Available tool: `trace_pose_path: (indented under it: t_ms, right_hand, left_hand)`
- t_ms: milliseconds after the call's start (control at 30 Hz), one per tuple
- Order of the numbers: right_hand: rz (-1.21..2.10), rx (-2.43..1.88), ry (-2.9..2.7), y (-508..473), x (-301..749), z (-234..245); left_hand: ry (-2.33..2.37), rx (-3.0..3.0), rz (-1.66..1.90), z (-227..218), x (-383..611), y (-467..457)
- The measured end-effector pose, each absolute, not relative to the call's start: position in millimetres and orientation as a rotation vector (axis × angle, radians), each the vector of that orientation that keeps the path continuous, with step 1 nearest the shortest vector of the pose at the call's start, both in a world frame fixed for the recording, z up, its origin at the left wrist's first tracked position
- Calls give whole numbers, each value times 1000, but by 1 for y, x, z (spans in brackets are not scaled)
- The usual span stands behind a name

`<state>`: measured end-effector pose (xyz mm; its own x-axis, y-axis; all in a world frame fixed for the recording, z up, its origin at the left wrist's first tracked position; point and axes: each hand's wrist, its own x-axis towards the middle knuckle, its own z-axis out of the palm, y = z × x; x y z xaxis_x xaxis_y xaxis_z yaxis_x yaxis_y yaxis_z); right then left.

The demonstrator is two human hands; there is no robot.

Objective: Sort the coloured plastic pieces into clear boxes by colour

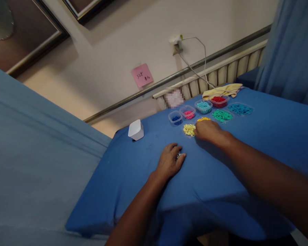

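My left hand (168,160) rests low on the blue cover, its fingers curled around a small pale object (179,155) that shows between thumb and fingers. What that object is cannot be made out. Farther forward, my right hand (207,131) reaches down at a clear tub of pale yellow pieces (189,130). Its fingers are bent together, and their tips are mostly hidden. Just behind this hand, orange-yellow pieces (203,119) show in part. Green pieces (222,115) lie in a tub to its right.
Behind stand tubs of dark blue (176,119), pink (189,114), light blue (203,106) and red pieces (219,100). Teal pieces (240,109) are at right. A white container (136,130) stands left. A yellow cloth (222,91) lies by the radiator (232,70). Blue curtains (38,160) hang beside the table.
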<state>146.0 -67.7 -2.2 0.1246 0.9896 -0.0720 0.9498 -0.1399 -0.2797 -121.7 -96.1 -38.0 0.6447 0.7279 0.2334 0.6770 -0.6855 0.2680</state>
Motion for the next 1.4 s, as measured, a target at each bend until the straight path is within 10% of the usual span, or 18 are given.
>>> trace_pose_path:
  t_ms: [1400]
  right_hand:
    - [932,-1703,-1543,-59,138,-36]
  left_hand:
    - [1393,2795,334,-29,-111,-42]
